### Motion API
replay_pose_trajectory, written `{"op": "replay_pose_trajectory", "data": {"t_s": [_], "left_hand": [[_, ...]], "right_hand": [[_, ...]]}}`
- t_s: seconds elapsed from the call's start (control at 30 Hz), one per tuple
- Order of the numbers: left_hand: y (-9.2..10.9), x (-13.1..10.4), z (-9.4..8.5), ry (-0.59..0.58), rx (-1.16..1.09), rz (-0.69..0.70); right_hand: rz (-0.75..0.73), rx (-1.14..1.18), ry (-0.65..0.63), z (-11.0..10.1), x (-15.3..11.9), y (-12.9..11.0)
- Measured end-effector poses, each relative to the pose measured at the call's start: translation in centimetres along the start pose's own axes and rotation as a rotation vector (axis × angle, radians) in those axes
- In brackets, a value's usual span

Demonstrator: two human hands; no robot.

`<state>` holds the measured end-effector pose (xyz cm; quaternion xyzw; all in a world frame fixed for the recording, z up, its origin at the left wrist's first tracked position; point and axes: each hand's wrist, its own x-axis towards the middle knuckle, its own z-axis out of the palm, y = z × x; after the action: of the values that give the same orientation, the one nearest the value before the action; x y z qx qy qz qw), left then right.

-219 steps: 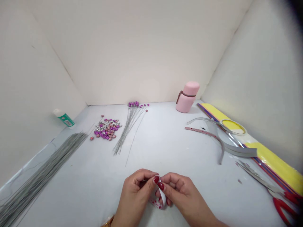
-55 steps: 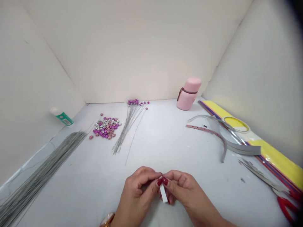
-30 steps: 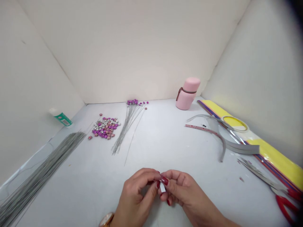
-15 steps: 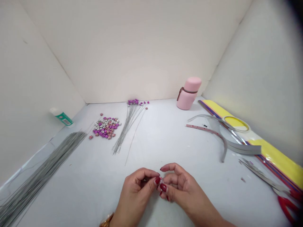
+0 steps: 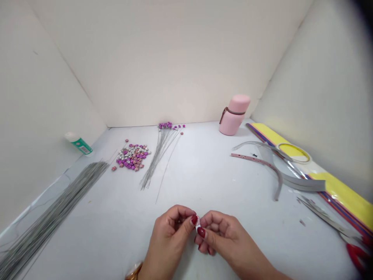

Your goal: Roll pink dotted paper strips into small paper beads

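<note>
Low in the middle of the view, my left hand (image 5: 175, 229) is closed, its thumb and forefinger pinching a small pink and white paper strip (image 5: 198, 222). From the other side, my right hand (image 5: 221, 235) pinches the same strip between thumb and fingers. Most of the strip is hidden by the fingertips. Beyond my hands lie thin wires tipped with purple paper stars (image 5: 165, 125). To their left is a pile of purple, silver and pink paper stars (image 5: 132, 157). Pink and grey paper strips (image 5: 256, 160) curl on the table at the right.
A thick bundle of grey wires (image 5: 67, 198) lies at the left, with a glue bottle (image 5: 78, 144) behind it. A pink flask (image 5: 233, 116) stands at the back. Scissors (image 5: 329, 219), a tape roll (image 5: 294, 152) and yellow sheets (image 5: 344, 194) lie along the right side.
My right forefinger has come down and curled in toward the other fingers. More of the strip's white side shows between my hands. The view has shifted slightly.
</note>
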<state>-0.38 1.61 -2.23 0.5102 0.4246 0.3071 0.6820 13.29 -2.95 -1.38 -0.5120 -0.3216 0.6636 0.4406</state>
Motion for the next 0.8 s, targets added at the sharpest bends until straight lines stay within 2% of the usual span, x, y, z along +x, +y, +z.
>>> {"op": "replay_pose_trajectory", "data": {"t_s": [0.17, 0.37, 0.6, 0.7, 0.8], "left_hand": [[0.8, 0.1, 0.0, 0.020, -0.032, -0.023], [1.4, -0.1, 0.2, -0.014, -0.029, -0.036], [1.3, -0.1, 0.1, -0.025, -0.114, -0.039], [1.2, -0.1, 0.1, 0.004, -0.108, -0.056], [1.1, -0.2, 0.1, 0.007, -0.098, -0.075]], "right_hand": [[-0.032, 0.004, -0.050, 0.1, -0.2, -0.1], [-0.145, -0.200, 0.026, -0.3, -0.3, 0.2], [-0.208, -0.265, 0.050, -0.4, -0.3, 0.2], [-0.312, -0.326, 0.089, -0.7, -0.3, 0.4], [-0.460, -0.497, 0.084, -0.9, -0.4, 0.3]]}}
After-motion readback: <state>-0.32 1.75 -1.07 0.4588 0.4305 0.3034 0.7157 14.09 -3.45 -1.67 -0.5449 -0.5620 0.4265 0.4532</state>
